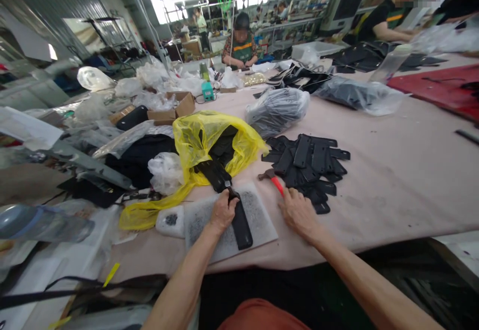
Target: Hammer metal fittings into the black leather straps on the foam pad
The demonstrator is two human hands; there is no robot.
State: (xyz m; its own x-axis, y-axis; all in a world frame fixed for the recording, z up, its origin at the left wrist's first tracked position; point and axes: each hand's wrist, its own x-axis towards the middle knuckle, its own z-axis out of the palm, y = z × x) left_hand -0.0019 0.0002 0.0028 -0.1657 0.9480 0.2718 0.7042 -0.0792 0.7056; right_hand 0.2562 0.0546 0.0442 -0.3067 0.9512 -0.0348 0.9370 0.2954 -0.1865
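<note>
Pale pink cloth covered the long table point(392, 180) in a busy, strip-lit workshop. On it, close to the near edge, lay a grey pad point(258, 220), and on the pad a long black strap piece point(241, 225) lay pointing away from the person. The left hand point(222, 212) was closed around a small metal tool point(228, 186), pressing it at the strap's far end. The right hand point(297, 212) lay just beside the pad, fingers curled around the red handle of a hammer point(275, 182), its head resting on the cloth. Just beyond the hammer lay a loose heap of black cut pieces point(309, 163). Behind the pad a yellow plastic bag point(209, 140) spilled more black pieces, with a clear bag of dark parts point(277, 108) further back. A cardboard box point(175, 108) sat to the left among crumpled plastic. Other people worked at the far end and at the right.
</note>
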